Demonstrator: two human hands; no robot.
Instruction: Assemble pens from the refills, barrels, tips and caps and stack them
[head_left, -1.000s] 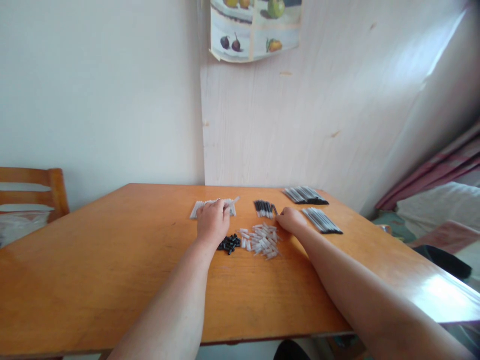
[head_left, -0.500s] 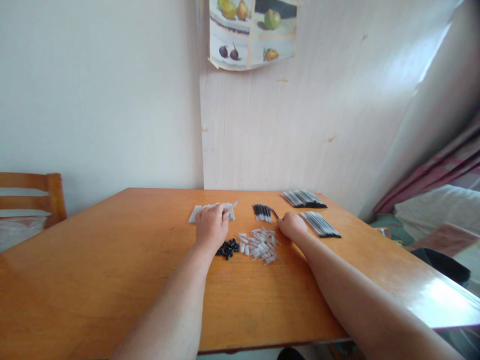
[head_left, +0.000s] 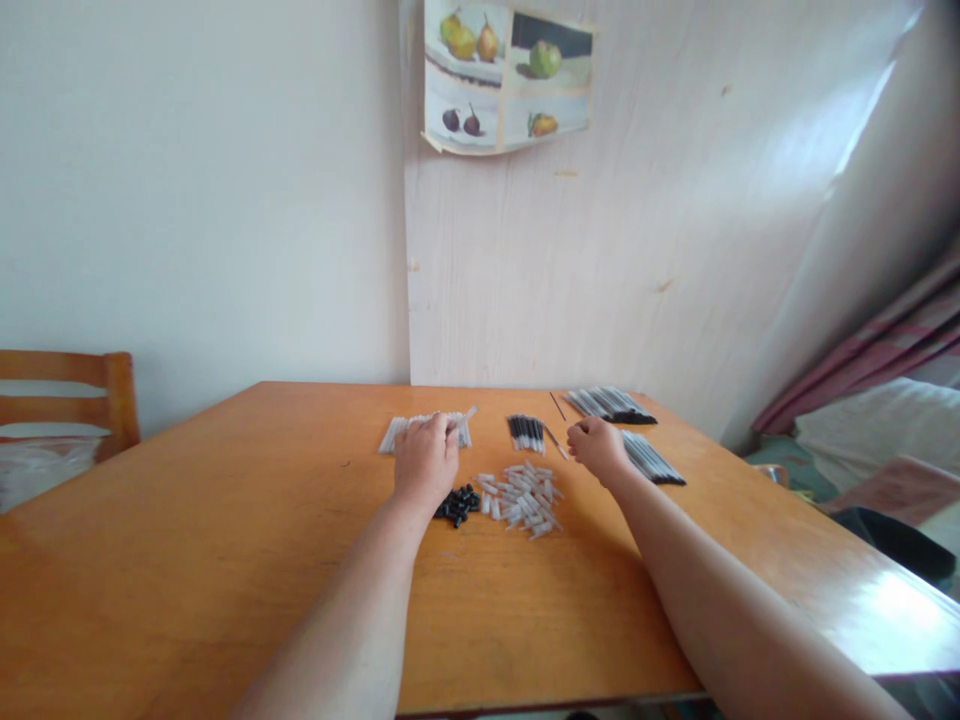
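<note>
Clear tube (head_left: 470, 412), one: gripped by the left hand (head_left: 426, 455) beside the tube row (head_left: 391, 435), tip left protruding, presumably for access. Right hand (head_left: 600, 450): fingers curled; whether the thin dark stick (head_left: 558, 406) is held cannot be told. Black pieces (head_left: 459, 506), white tips (head_left: 526, 500): heaped by kind on the table (head_left: 225, 560), seemingly for easy picking. Near bundle (head_left: 654, 460): partly blocked by the right hand.

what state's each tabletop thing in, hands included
left hand, holding slanted clear tube
right hand, curled by slanted black rod
tube row, partly covered
refills, side by side, one askew
black caps, piled
white tips, piled loosely
far sticks, side by side
near sticks, partly covered
</note>
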